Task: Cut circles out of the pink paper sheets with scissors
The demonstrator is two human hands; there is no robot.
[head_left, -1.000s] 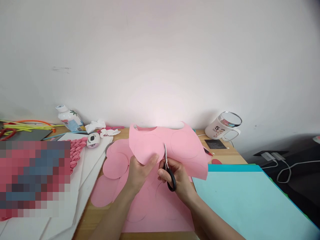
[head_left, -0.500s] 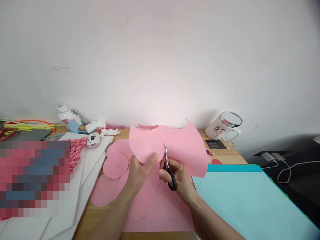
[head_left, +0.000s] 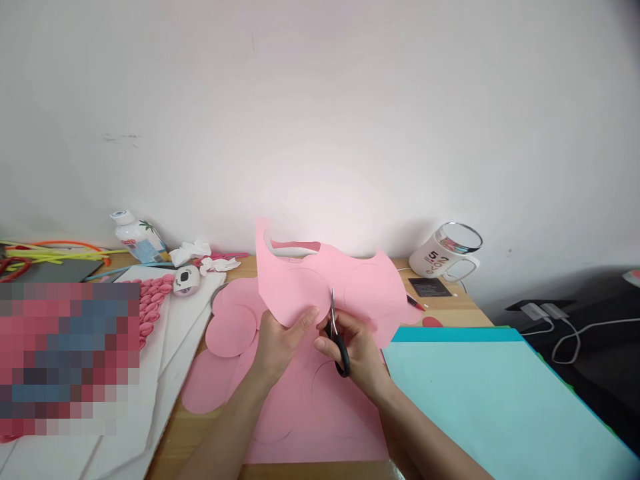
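A pink paper sheet (head_left: 295,293) with pencilled circles and scooped cut-outs along its top is pinched in my left hand (head_left: 280,340), thumb on top. My right hand (head_left: 357,347) grips black-handled scissors (head_left: 342,353), their blades pointing up at the paper beside a circle's outline. Under both hands lies another pink sheet (head_left: 320,427) with drawn curves on the wooden table. Several cut pink circles (head_left: 231,331) overlap to the left of my left hand. Part of the right fingers is hidden behind the paper and the scissors.
Light-blue sheets (head_left: 490,393) lie to the right, with a white mug (head_left: 440,253) and a black card (head_left: 429,287) behind them. A bottle (head_left: 140,239), crumpled tissues (head_left: 190,252) and white boards (head_left: 130,400) are at the left. The wall (head_left: 320,120) rises behind.
The held sheet has turned and bent: its upper left corner stands higher, and its right side has folded down and inward. Both hands stay nearly in place, the scissors still beside the circle.
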